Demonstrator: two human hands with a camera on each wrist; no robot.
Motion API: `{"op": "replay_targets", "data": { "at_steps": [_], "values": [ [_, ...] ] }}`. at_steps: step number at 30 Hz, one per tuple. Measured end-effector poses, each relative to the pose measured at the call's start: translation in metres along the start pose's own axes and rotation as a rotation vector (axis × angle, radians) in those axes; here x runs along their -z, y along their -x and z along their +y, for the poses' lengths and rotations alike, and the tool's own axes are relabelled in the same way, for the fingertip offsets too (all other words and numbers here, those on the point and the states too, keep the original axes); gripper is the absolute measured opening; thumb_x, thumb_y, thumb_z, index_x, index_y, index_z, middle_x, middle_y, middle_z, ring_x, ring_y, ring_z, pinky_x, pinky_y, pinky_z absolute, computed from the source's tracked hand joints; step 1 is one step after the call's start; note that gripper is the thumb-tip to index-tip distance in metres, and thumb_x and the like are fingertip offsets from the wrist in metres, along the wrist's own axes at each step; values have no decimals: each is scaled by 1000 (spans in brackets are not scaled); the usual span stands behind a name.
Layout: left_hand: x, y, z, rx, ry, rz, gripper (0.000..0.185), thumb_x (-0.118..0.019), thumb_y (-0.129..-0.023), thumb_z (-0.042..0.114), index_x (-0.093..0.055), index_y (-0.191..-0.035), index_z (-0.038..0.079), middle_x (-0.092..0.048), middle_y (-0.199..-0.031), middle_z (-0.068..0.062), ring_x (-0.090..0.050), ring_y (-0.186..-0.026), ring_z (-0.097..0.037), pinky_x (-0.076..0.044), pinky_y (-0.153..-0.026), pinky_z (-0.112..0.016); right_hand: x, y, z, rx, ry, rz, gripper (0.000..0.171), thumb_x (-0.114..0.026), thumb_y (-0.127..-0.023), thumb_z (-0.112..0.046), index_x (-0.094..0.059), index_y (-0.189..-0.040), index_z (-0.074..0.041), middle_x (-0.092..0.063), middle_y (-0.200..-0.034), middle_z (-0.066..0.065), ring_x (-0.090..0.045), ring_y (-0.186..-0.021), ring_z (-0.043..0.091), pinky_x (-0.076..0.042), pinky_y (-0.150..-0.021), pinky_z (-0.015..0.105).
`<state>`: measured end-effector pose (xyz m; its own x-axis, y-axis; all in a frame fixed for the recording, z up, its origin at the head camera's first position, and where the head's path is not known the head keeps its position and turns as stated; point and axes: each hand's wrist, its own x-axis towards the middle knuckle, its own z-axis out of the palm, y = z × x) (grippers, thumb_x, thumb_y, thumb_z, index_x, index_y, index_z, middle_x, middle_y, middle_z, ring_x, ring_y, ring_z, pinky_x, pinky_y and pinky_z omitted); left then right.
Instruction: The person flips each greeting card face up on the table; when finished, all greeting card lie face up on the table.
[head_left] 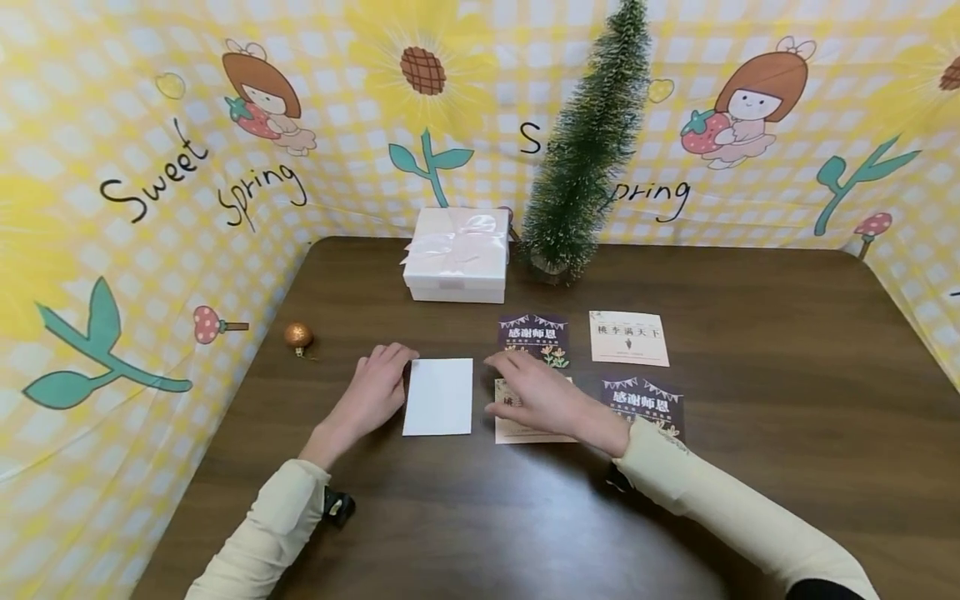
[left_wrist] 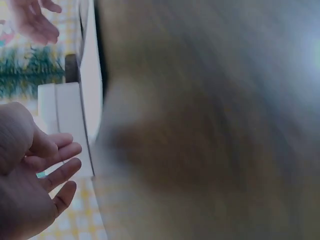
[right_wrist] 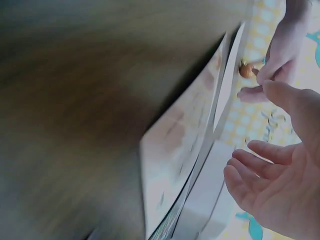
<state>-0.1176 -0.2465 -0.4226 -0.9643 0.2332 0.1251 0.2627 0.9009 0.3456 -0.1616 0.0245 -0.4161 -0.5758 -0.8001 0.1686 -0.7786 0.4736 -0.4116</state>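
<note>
A blank white card (head_left: 438, 397) lies on the table between the two hands. At its left edge is my left hand (head_left: 375, 390), fingertips close to the card's upper left corner; in the left wrist view its fingers (left_wrist: 62, 172) are loosely bent around nothing. My right hand (head_left: 546, 398) hovers over a cream printed card (head_left: 525, 432) and partly hides it, thumb and fingers apart, pointing toward the white card. Above that hand a dark purple card (head_left: 533, 331) shows a white heading. The right wrist view shows the right hand's fingers (right_wrist: 260, 172) relaxed and holding nothing.
Another cream card (head_left: 628, 338) and another purple card (head_left: 645, 404) lie to the right, the latter partly under the right forearm. At the back stand a white gift box (head_left: 457, 254) with a bow and a small green tree (head_left: 585, 158). An orange bauble (head_left: 297, 335) sits at the left edge.
</note>
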Motion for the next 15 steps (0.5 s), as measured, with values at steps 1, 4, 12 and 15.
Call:
{"op": "replay_targets", "data": {
  "at_steps": [1, 4, 12, 15],
  "values": [
    [0, 1, -3, -3, -9, -7, 37, -45, -86, -9, -59, -119, -3, -60, -120, -16, -50, -113, -37, -38, -86, -52, -3, -4, -2, 22, 14, -10, 66, -71, -89, -35, -47, -136, 5, -56, -130, 19, -54, -121, 31, -43, -103, 41],
    [-1, 6, -8, -10, -23, -22, 41, -44, -85, -9, -58, -123, -3, -59, -124, -16, -49, -117, -38, -38, -87, -54, -9, -14, -10, 59, 57, -64, 72, -71, -89, -37, -43, -139, 6, -53, -135, 20, -51, -126, 32, -39, -107, 41],
    [1, 8, -11, -54, -112, -84, 45, -48, -83, -10, -61, -125, -1, -59, -129, -13, -49, -119, -35, -38, -85, -51, -18, -29, -27, 93, 131, -173, 86, -71, -86, -47, -37, -145, 5, -46, -143, 18, -45, -132, 31, -37, -108, 42],
    [3, 9, -9, -67, -152, -126, 44, -47, -83, -10, -62, -125, -1, -59, -130, -13, -50, -119, -35, -39, -83, -52, -20, -31, -31, 107, 183, -195, 88, -72, -84, -49, -38, -145, 5, -45, -145, 18, -44, -133, 31, -38, -108, 42]
  ]
}}
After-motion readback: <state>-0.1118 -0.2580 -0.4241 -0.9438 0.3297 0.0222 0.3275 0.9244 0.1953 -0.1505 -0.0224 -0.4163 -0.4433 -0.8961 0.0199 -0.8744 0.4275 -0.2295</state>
